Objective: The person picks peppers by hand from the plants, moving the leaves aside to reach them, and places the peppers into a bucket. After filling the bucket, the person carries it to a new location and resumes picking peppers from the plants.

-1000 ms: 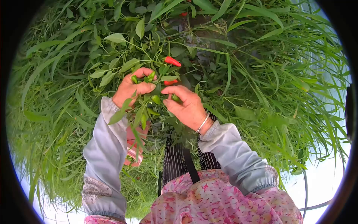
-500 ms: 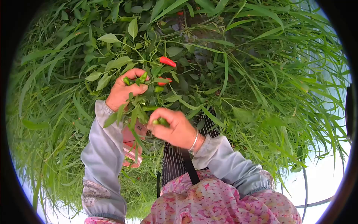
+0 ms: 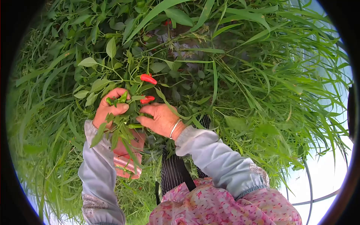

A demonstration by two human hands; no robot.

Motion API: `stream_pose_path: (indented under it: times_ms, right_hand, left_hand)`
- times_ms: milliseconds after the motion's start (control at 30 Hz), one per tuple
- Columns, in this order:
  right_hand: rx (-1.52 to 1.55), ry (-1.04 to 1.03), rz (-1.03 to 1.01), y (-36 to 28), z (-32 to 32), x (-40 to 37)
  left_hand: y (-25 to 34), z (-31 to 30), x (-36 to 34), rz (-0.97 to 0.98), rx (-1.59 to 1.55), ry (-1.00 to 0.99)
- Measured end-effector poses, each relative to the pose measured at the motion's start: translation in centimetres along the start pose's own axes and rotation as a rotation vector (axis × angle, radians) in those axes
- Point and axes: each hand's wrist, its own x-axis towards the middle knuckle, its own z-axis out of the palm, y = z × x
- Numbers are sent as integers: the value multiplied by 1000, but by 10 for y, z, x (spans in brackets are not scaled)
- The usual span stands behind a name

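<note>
My left hand (image 3: 110,108) is closed round small green chili peppers (image 3: 123,97), which show between thumb and forefinger. Leaves of the pepper plant (image 3: 99,85) hang around and below that hand. Among the foliage, my right hand (image 3: 162,120) has its thumb and forefinger drawn together; whatever is between the tips is hidden. Just above those fingers hangs a red chili pepper (image 3: 147,99), with another red chili pepper (image 3: 148,79) higher on the plant. A slim green pepper (image 3: 135,126) shows below the right fingertips.
Beneath the left forearm sits a pink container (image 3: 127,165), partly covered by leaves. Tall grass (image 3: 258,86) crowds both sides. Thin dark hoses (image 3: 309,187) run over pale sheeting at the lower right.
My right hand has moved up and left into the plant beside the lower red pepper. Green peppers seen in its fingers before are out of sight. My left hand still holds its peppers.
</note>
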Motion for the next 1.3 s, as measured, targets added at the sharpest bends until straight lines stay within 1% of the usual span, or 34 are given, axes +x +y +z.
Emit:
stream_pose_path:
  times_ms: [67,100,133,167,200,233,267,300,367,467,533,667,733,767,800,867,900,933,967,1067,1100,1133,1200,1233,1267,1300]
  right_hand:
    - [51,-40,-122,-12,-2,-13]
    - [130,-71,-147,-21,-4,-18]
    - [209,-102,-171,-28,-7,-21]
    - [205,-102,-227,-32,-11,-21]
    - [159,-153,-286,-38,-14,-26]
    - [112,-203,-347,-47,-14,-35]
    - [67,-257,-406,-52,-13,-43]
    - [218,-294,-393,-51,-12,-47]
    - [519,-370,-364,-48,-14,-50]
    - [1202,-449,247,-34,-52,-41]
    - [1309,-441,212,-7,-82,-23]
    - [1203,-180,372,59,-112,11]
    - [1080,4,502,80,-117,33]
    - [973,60,553,100,-114,47]
    - [895,92,530,123,-108,59]
    - [526,145,551,163,-98,90]
    - [287,117,521,180,-92,100]
    - [48,90,485,194,-85,109]
    - [-191,63,445,193,-82,117]
    - [-537,4,214,190,-73,127]
    - [-469,-74,206,190,-72,134]
    - [-491,-90,177,189,-68,140]
    - [-538,-124,120,176,-65,149]
    - [-635,-175,141,171,-67,152]
    - [-658,-193,149,166,-71,152]
    - [-680,-214,158,160,-75,150]
  left_hand:
    - [6,-5,-3,-40,54,-27]
    - [7,-4,-4,-81,119,-59]
    - [6,-3,-6,-73,146,-75]
    - [5,-3,-8,-66,174,-92]
    - [5,-3,-10,-58,204,-108]
    - [-10,-15,-8,-18,172,-49]
    - [-10,-17,-11,-20,142,-12]
    - [-11,-18,-13,-23,111,21]
    - [-10,-21,-15,-31,97,60]
    - [-12,-45,-22,-4,30,36]
    - [-6,-70,-31,5,78,11]
    - [16,-59,-33,107,19,17]
    - [27,-47,-33,156,-14,15]
    - [31,-40,-31,182,-26,11]
    - [36,-37,-30,197,-41,11]
    - [37,-41,-26,221,-76,-8]
    - [33,-60,-27,227,-106,-83]
    - [33,-61,-27,221,-98,-103]
    - [34,-63,-26,216,-91,-123]
    - [32,-63,-26,220,-75,-149]
    - [31,-62,-25,218,-84,-176]
    - [30,-59,-23,216,-93,-203]
    - [29,-57,-21,218,-51,-192]
    - [22,-66,-24,200,-48,-189]
    - [19,-68,-25,180,-46,-185]
    - [15,-65,-21,233,-63,-202]
